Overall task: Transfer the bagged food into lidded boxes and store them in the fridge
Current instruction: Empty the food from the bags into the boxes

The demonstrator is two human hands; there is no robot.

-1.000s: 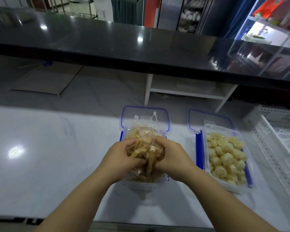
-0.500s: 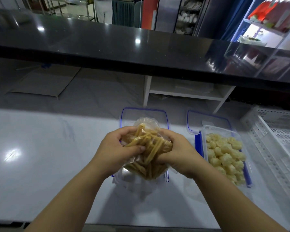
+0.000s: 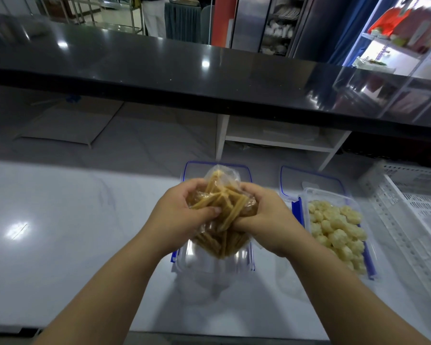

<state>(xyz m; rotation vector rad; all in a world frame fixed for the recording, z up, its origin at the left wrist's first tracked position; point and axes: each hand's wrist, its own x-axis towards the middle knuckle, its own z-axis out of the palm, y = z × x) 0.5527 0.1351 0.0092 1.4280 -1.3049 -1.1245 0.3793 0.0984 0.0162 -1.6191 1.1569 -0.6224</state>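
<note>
My left hand [image 3: 182, 215] and right hand [image 3: 266, 220] grip the bag of sticks [image 3: 222, 212], long axis roughly upright, over the empty box [image 3: 209, 266] on the tabletop [image 3: 60, 232]; the filled box [image 3: 339, 227] sits to its right.

Reaching in from the bottom edge with the bare left forearm [image 3: 105, 290] and bare right forearm [image 3: 346, 290], angled toward each other. Gripping one side of a clear plastic bag of tan sticks [image 3: 222, 202] with the left hand [image 3: 179, 217], fingers curled over, thumb pressed across the front. Clutching the other side with the right hand [image 3: 269, 220], fingers curled likewise.
</note>
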